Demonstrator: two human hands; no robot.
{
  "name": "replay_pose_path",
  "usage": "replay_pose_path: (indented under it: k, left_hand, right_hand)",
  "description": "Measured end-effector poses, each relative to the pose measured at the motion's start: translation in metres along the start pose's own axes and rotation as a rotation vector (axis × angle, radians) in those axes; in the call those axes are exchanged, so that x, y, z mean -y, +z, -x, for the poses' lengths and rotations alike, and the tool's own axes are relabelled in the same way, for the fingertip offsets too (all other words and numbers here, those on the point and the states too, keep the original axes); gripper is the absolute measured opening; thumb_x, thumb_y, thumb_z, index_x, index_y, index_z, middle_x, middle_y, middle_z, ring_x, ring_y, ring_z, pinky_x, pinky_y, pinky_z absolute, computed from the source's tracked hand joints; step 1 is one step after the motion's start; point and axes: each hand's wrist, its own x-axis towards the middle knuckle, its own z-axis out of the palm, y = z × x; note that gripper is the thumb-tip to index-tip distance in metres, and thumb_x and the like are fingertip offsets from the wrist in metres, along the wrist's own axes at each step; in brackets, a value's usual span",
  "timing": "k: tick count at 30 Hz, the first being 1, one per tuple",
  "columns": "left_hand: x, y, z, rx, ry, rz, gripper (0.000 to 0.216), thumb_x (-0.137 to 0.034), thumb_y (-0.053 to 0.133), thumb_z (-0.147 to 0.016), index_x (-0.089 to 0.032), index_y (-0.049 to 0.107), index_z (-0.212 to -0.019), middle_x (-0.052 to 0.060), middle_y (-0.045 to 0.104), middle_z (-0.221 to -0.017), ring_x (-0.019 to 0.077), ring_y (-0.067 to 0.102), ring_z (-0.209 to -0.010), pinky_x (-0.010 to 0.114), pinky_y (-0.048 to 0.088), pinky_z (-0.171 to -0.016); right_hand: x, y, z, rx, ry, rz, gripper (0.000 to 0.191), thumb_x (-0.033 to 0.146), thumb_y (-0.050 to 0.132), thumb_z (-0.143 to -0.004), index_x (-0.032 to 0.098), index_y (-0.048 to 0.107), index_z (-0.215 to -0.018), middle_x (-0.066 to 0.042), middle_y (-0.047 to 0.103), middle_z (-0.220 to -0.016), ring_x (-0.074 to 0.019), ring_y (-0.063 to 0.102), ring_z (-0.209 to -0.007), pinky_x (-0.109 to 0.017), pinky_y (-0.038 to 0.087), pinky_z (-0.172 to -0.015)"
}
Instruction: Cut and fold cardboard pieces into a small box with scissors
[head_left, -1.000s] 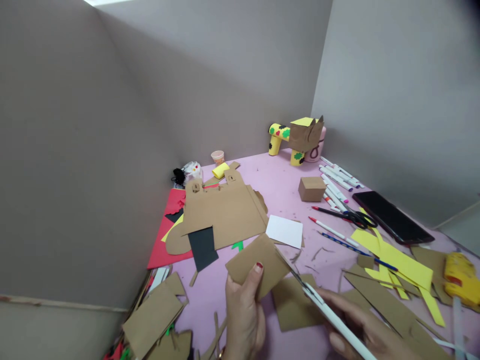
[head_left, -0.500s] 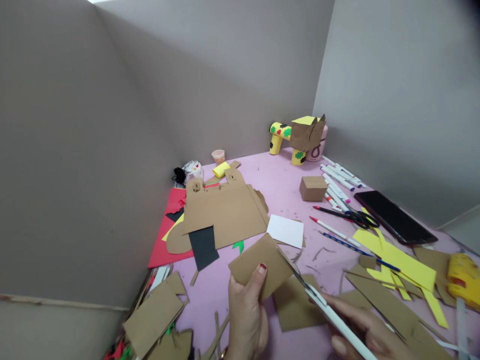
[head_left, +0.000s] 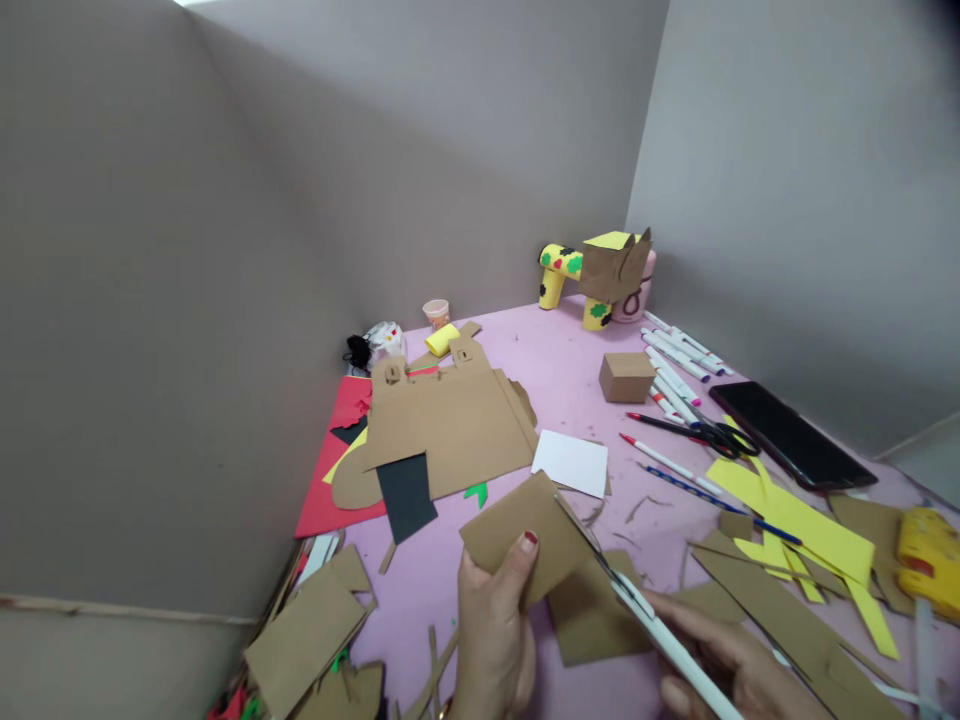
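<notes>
My left hand (head_left: 491, 635) pinches a small brown cardboard rectangle (head_left: 521, 535), thumb on top, holding it tilted above the pink tabletop (head_left: 555, 380). My right hand (head_left: 739, 670) grips a white-handled cutter (head_left: 652, 625) at the lower right; its thin blade tip lies along the right edge of that cardboard piece. Another brown cardboard piece (head_left: 592, 615) lies on the table just under the blade.
A large brown cardboard cut-out (head_left: 450, 420) with a black paper piece (head_left: 406, 495) lies ahead, beside a white card (head_left: 570, 462). To the right are a small brown box (head_left: 625, 376), markers (head_left: 675, 360), scissors (head_left: 720, 435), a black phone (head_left: 791, 435), yellow paper strips (head_left: 802, 525) and a yellow glue gun (head_left: 926, 560). Cardboard scraps (head_left: 307, 630) lie lower left.
The view barely shifts. The cardboard piece in my left hand has risen slightly and the cutter blade stays against its right edge.
</notes>
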Motion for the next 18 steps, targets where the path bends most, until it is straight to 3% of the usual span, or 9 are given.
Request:
replay_pose_path:
  k: [4, 6, 12, 18]
  left_hand:
    - [0.003, -0.002, 0.000, 0.047, -0.022, 0.002, 0.075, -0.017, 0.070, -0.069, -0.016, 0.031, -0.133, 0.009, 0.070, -0.094, 0.0212, 0.065, -0.088, 0.031, 0.050, -0.076]
    - [0.005, -0.003, 0.001, 0.051, -0.024, -0.002, 0.075, -0.017, 0.070, -0.069, -0.015, 0.032, -0.133, 0.010, 0.070, -0.094, 0.0216, 0.065, -0.088, 0.031, 0.050, -0.076]
    - [0.007, -0.004, 0.001, 0.048, -0.029, -0.008, 0.079, -0.017, 0.070, -0.069, -0.017, 0.027, -0.135, 0.008, 0.071, -0.090, 0.0216, 0.066, -0.085, 0.030, 0.050, -0.072]
    - [0.009, -0.002, 0.004, 0.052, -0.060, -0.014, 0.081, -0.016, 0.071, -0.068, -0.018, 0.026, -0.136, 0.007, 0.071, -0.089, 0.0204, 0.066, -0.082, 0.027, 0.051, -0.069]
  right_hand:
    - [0.003, 0.001, -0.001, -0.036, -0.051, -0.052, 0.049, 0.035, 0.062, -0.078, 0.026, 0.054, -0.126, -0.008, 0.059, -0.126, -0.0294, 0.053, -0.115, -0.036, 0.042, -0.096]
    - [0.001, 0.001, -0.001, -0.062, -0.056, -0.049, 0.048, 0.034, 0.064, -0.076, 0.026, 0.057, -0.123, -0.007, 0.060, -0.125, -0.0306, 0.054, -0.114, -0.038, 0.042, -0.096]
    - [-0.008, 0.000, -0.002, -0.047, -0.016, -0.018, 0.056, 0.034, 0.069, -0.068, 0.027, 0.058, -0.122, -0.005, 0.076, -0.084, -0.0350, 0.067, -0.084, -0.043, 0.053, -0.080]
    - [0.002, 0.006, -0.005, -0.059, -0.040, -0.085, 0.054, 0.037, 0.063, -0.075, 0.025, 0.053, -0.126, -0.007, 0.065, -0.118, -0.0324, 0.058, -0.107, -0.041, 0.043, -0.094]
